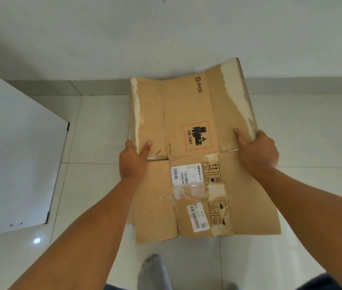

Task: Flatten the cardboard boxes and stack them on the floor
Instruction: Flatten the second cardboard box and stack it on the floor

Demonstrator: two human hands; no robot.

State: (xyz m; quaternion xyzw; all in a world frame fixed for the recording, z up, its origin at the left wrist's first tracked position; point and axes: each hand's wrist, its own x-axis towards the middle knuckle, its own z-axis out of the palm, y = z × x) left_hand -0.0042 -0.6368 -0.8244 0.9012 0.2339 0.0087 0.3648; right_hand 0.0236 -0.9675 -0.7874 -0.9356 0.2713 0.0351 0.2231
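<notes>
A flattened brown cardboard box [189, 114] with a PICO logo, a UN 3481 battery mark and white shipping labels hangs in front of me over the tiled floor, near the wall. My left hand [133, 158] grips its left edge, thumb on top. My right hand [256, 151] grips the right edge the same way. Torn white strips run along both side flaps. The far flaps bend slightly upward. Part of another cardboard edge [131, 114] shows under the left side.
A white board or table top [17, 155] juts in from the left. The wall's grey skirting [71, 86] runs behind the box. My foot in a grey sock [153, 268] stands on the light floor tiles below the box.
</notes>
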